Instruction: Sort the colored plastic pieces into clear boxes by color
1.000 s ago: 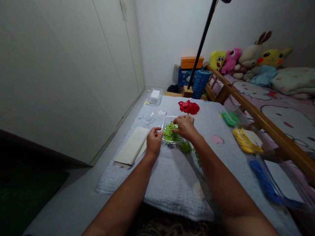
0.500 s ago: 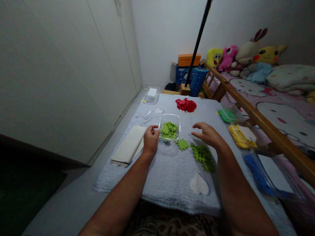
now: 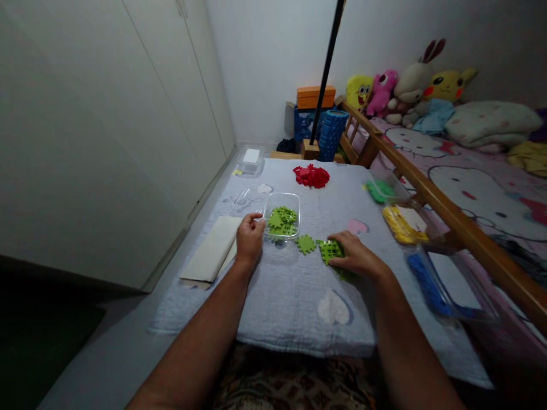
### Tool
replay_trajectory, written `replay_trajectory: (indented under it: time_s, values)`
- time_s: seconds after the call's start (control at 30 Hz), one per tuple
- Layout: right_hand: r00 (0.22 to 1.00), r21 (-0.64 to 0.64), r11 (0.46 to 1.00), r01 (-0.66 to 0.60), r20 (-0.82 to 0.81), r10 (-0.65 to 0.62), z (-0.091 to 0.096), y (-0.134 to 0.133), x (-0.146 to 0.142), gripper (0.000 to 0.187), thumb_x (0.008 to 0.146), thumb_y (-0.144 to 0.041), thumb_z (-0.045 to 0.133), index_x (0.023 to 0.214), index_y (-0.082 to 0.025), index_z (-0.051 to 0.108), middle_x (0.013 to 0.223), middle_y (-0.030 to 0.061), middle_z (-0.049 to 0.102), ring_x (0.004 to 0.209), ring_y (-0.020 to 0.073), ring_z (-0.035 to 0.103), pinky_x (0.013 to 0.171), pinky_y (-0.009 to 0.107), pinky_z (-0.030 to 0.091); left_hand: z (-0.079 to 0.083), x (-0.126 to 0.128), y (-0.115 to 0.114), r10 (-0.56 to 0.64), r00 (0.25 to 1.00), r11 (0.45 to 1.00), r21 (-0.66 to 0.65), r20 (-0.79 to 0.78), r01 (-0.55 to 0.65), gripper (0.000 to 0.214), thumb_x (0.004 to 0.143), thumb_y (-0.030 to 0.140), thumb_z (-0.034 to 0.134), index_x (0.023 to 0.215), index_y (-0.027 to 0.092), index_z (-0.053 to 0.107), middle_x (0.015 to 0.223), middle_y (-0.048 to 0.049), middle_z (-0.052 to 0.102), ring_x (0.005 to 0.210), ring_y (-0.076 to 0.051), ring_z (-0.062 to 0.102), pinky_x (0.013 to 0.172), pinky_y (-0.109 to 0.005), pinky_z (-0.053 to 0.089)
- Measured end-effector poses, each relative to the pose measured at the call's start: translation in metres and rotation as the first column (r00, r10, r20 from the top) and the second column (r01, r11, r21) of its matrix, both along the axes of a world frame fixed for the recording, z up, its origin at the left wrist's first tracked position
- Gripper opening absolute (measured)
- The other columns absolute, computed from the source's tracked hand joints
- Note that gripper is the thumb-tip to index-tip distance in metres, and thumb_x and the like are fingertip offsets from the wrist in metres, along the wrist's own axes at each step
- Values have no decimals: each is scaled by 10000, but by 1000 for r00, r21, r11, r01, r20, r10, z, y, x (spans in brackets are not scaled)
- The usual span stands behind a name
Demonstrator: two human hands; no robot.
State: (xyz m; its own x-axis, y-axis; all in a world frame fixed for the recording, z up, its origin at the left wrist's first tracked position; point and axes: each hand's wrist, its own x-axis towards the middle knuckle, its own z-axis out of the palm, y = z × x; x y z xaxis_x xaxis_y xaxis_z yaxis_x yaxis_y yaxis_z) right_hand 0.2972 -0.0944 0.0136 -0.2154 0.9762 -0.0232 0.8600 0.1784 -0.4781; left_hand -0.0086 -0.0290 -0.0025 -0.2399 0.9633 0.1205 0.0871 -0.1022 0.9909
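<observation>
My left hand (image 3: 251, 234) is closed, thumb and fingers pinching the left rim of a clear plastic container (image 3: 298, 212). Inside that container lie light green snowflake-shaped building pieces (image 3: 282, 220). One loose light green piece (image 3: 306, 244) rests flat on the cloth just in front of it. My right hand (image 3: 356, 255) reaches over a pile of the same light green pieces (image 3: 329, 250), its thumb and fingers curled round them from the right. Part of the pile is hidden under the palm.
A cloth (image 3: 294, 307) covers the table. Red pieces (image 3: 311, 176) are heaped at the back. On the right stand containers of green (image 3: 380, 191), yellow (image 3: 399, 225) and blue pieces (image 3: 427, 282), beside a wooden bed rail (image 3: 444, 199). Folded paper (image 3: 211, 249) and a clear lid (image 3: 248, 200) lie left.
My right hand has come down from above the table onto the light green pile and closed round it. My left hand stays at the container. The whole view has shifted slightly.
</observation>
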Motion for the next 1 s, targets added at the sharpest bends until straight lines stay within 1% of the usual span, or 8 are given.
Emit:
replay_trajectory:
  time_s: [0.17, 0.3, 0.47, 0.6, 0.73, 0.83, 0.9, 1.0]
  values:
    - [980, 160, 977, 140, -165, -113, -13, 16, -8, 643, 761, -326, 747, 1372, -205, 588, 1305, 142, 607, 1234, 305, 576, 1059, 477, 475, -1, -1, 0, -3, 1000, 1000, 1, -15, 4, 295, 797, 385, 629, 997, 168, 633, 583, 83, 407, 522, -107, 380, 538, -220, 322]
    - [950, 190, 956, 225, -261, -172, -23, 18, -2, 661, 793, -392, 706, 1414, -233, 544, 1376, 149, 591, 1193, 295, 605, 1006, 481, 510, -2, -1, 0, -5, 1000, 1000, 3, -2, 5, 292, 800, 391, 629, 993, 171, 629, 584, 84, 398, 521, -105, 375, 531, -216, 315]
    - [963, 190, 955, 229, -191, -192, -25, 16, 5, 489, 799, -436, 676, 1217, -184, 661, 1136, 141, 699, 1070, 303, 649, 988, 508, 504, -3, -1, 1, -10, 1000, 1000, 1, 7, 10, 291, 801, 397, 631, 991, 177, 633, 595, 81, 397, 522, -103, 367, 523, -215, 305]
    - [954, 154, 956, 250, -208, -216, -20, 14, 1, 494, 761, -415, 688, 1196, -181, 679, 1106, 134, 712, 989, 287, 674, 889, 464, 550, -3, -1, 1, -6, 1000, 1000, -2, 12, 6, 296, 796, 396, 637, 997, 179, 642, 603, 77, 403, 518, -103, 373, 521, -217, 310]
    - [936, 178, 943, 281, -269, -228, -8, 10, -3, 495, 760, -405, 696, 1213, -208, 675, 1112, 120, 730, 956, 275, 693, 858, 442, 562, 0, 0, 0, 1, 1000, 1000, -7, 11, -1, 291, 793, 383, 640, 995, 174, 643, 608, 76, 413, 528, -106, 389, 536, -220, 332]
    - [941, 252, 937, 244, -297, -165, 11, 13, -12, 433, 797, -403, 678, 1182, -206, 685, 1132, 128, 732, 949, 275, 695, 833, 431, 563, 2, 1, -1, -1, 1000, 1000, -8, 19, 1, 284, 794, 376, 636, 991, 171, 637, 604, 76, 413, 534, -107, 391, 541, -222, 338]
    - [959, 305, 939, 158, -272, -73, 28, 20, -25, 404, 809, -377, 678, 1179, -216, 687, 1169, 123, 727, 989, 276, 688, 866, 436, 552, 3, 1, -2, -4, 1000, 1000, -10, 27, 5, 281, 794, 374, 634, 987, 171, 636, 603, 76, 411, 533, -107, 392, 542, -222, 337]
    - [976, 363, 931, -25, -191, 100, 51, 38, -53, 395, 824, -315, 685, 1209, -232, 678, 1252, 111, 706, 1114, 282, 653, 984, 457, 497, 3, 2, -2, -6, 999, 1000, -15, 36, 7, 280, 789, 378, 633, 980, 172, 636, 602, 76, 410, 534, -107, 396, 538, -221, 329]
